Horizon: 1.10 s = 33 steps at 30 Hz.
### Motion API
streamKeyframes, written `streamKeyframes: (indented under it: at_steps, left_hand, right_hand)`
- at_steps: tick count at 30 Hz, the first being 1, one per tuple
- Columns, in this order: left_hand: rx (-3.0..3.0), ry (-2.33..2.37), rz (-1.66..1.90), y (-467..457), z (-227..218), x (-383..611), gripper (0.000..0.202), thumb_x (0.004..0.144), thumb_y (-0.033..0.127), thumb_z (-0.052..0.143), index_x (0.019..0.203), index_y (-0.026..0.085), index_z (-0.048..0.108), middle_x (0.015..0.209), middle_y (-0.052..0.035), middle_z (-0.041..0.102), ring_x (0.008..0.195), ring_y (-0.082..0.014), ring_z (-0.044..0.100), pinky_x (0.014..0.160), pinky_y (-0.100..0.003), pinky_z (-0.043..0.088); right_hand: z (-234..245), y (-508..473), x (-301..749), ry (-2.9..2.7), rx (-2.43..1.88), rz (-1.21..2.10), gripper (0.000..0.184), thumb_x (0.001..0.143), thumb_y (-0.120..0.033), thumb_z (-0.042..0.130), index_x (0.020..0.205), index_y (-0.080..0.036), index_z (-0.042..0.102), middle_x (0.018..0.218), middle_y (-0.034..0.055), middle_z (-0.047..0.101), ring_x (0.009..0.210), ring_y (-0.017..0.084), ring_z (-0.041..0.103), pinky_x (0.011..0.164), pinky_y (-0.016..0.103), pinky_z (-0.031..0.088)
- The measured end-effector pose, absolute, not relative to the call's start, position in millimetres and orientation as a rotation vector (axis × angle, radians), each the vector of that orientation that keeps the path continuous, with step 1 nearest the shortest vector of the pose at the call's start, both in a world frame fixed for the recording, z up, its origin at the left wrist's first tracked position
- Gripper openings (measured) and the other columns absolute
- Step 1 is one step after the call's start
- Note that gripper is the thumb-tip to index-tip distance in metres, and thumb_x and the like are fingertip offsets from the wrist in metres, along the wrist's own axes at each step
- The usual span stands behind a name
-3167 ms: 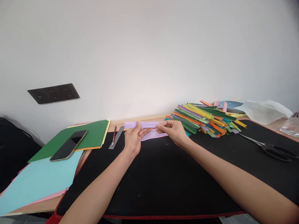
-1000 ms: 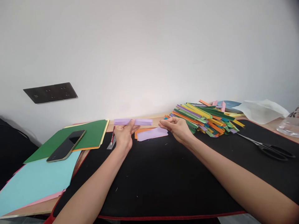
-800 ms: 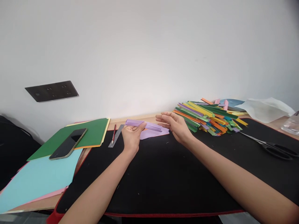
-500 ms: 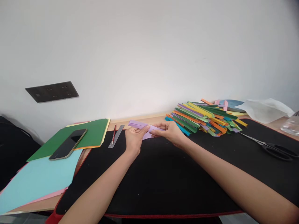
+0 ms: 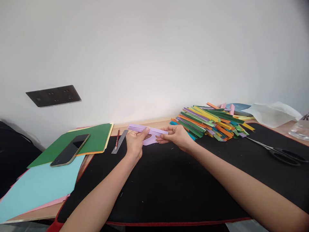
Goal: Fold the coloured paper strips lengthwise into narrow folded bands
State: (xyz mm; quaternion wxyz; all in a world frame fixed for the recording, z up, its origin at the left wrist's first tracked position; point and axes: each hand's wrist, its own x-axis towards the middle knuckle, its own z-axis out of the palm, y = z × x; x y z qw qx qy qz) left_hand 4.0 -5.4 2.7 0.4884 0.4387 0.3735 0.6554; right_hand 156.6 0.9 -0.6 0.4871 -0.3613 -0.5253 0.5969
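Lilac paper strip [image 5: 155, 131] bridging the hands, left hand [image 5: 135, 144] grip pinching one end, right hand [image 5: 178, 137] grip clamped on the other

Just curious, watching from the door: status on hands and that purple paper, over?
Left hand, right hand both grip purple strip. Held above black mat. Purple scrap beneath.

head cam | faces forward-down | near black mat [image 5: 169, 180] | wall behind
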Motion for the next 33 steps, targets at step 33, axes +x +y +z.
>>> streamKeyframes:
  at_steps: [33]
  left_hand:
    - [0.907, 0.886, 1.492, 6, 22, -20, 0.017, 0.063, 0.017, 0.070, 0.074, 0.008, 0.061, 0.072, -0.0076, 0.067, 0.071, -0.0188, 0.065, 0.075, -0.036, 0.053]
  right_hand:
    - [-5, 13, 177, -1.258, -0.760, 1.619, 0.037, 0.069, -0.019, 0.066, 0.107, -0.016, 0.062, 0.067, 0.0031, 0.066, 0.052, 0.007, 0.059, 0.051, 0.018, 0.051]
